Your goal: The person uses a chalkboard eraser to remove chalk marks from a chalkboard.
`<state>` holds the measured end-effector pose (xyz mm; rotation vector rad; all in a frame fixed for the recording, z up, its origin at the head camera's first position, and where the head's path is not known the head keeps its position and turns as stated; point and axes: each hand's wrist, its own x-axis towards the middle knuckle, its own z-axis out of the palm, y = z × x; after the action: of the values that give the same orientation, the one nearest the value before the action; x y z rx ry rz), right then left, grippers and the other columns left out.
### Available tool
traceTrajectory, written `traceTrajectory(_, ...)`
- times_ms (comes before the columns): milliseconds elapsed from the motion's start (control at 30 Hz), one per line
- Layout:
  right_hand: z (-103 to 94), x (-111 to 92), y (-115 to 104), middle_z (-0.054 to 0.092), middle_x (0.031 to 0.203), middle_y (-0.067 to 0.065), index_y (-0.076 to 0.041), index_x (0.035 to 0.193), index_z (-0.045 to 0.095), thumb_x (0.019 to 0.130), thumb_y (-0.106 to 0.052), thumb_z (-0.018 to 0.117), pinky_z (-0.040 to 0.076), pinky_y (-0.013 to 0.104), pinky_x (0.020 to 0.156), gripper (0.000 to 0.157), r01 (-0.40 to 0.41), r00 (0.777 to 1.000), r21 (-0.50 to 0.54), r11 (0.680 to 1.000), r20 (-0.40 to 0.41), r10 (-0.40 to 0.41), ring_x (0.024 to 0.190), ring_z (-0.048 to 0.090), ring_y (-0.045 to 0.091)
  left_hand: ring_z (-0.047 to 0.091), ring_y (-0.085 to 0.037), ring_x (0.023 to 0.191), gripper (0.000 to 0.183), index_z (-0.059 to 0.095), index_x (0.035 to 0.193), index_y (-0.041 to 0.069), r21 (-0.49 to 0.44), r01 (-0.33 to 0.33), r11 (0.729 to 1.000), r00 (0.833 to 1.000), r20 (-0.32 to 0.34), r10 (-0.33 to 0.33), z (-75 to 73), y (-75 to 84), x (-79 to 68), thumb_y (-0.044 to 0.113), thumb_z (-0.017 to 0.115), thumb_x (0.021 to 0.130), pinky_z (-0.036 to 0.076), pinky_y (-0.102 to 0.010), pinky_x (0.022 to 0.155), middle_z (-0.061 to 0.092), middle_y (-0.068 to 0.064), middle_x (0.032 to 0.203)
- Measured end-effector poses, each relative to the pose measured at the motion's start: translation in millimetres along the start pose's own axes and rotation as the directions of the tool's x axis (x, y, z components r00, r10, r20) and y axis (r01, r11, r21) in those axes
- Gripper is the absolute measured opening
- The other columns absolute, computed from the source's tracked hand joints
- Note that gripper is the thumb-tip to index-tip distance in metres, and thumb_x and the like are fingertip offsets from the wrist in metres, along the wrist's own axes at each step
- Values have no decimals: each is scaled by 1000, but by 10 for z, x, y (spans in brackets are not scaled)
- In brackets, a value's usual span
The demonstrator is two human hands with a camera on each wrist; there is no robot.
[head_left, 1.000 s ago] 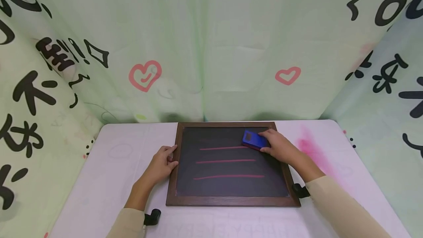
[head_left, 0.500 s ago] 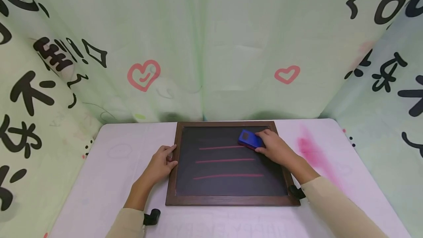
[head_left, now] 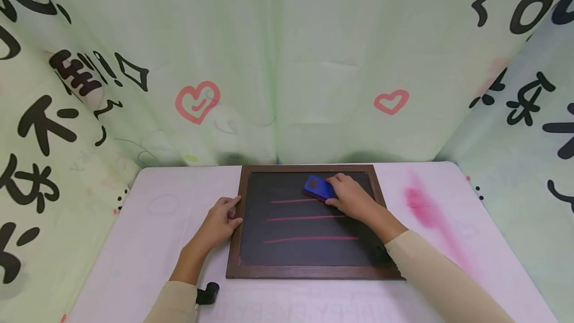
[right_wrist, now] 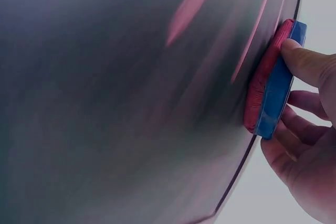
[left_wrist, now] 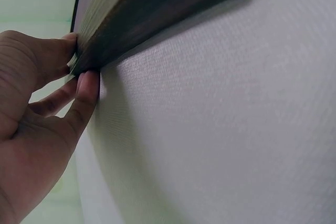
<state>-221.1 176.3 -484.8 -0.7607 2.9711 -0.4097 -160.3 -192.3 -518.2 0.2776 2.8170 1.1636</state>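
Observation:
A small chalkboard [head_left: 314, 272] with a dark wooden frame lies on the table. Three pink lines [head_left: 309, 239] run across its dark surface. My right hand [head_left: 352, 198] grips a blue eraser [head_left: 318, 188] between thumb and fingers, over the right part of the top line. In the right wrist view the eraser's red pad [right_wrist: 261, 87] faces the board, and faint pink smears show on the surface. At the left edge of the frame, my left hand [head_left: 217, 224] pinches the wood; the left wrist view shows its fingertips at the frame's side [left_wrist: 142, 19].
The chalkboard lies on a pale table [head_left: 179, 193], its far edge near a light green curtain [head_left: 323, 64] printed with hearts and black characters. A pink stain [head_left: 423, 206] marks the tabletop at the right. Curtain also hangs along both sides.
My right hand has slid left across the board with the eraser, and less of the top line shows at its right end. The left hand has kept its place on the frame.

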Motion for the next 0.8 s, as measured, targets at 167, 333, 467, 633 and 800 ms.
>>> traceTrajectory(167,36,119,-172,61,129,26,8,137,57,95,-26,76,52,52,99,58,17,1000,-5,1000,17,-17,117,61,40,59,-22,94,62,50,148,-6,-2,2,1000,1000,-1,-2,0,5,5,-2,74,91,52,-34,79,55,-24,134)
traceTrajectory(333,91,248,-355,61,130,25,7,138,57,95,-29,76,52,51,101,58,41,998,-14,999,44,-40,118,61,39,59,-22,93,62,51,148,-7,-2,-4,1000,1000,-6,4,7,-1,5,-3,75,90,52,-33,78,55,-24,133)
traceTrajectory(467,139,345,-481,61,131,23,6,138,57,96,-30,76,51,50,102,59,50,997,-16,999,66,-49,119,61,38,59,-21,92,62,51,147,-7,3,-8,1000,1000,-9,8,12,-2,2,-3,75,90,52,-32,77,56,-24,132)
traceTrajectory(633,189,433,-606,60,132,23,5,139,58,96,-31,75,51,50,103,59,63,995,-14,998,73,-62,119,60,37,59,-21,92,62,51,148,-6,5,-11,1000,1000,-7,11,17,-3,5,-2,75,90,52,-33,78,56,-23,132)
traceTrajectory(800,215,509,-721,59,134,22,4,141,57,96,-31,75,50,48,103,59,79,993,-14,997,91,-78,121,60,37,61,-22,93,62,52,147,-6,18,-13,1000,1000,-11,13,5,2,2,-2,76,90,53,-34,79,56,-24,132)
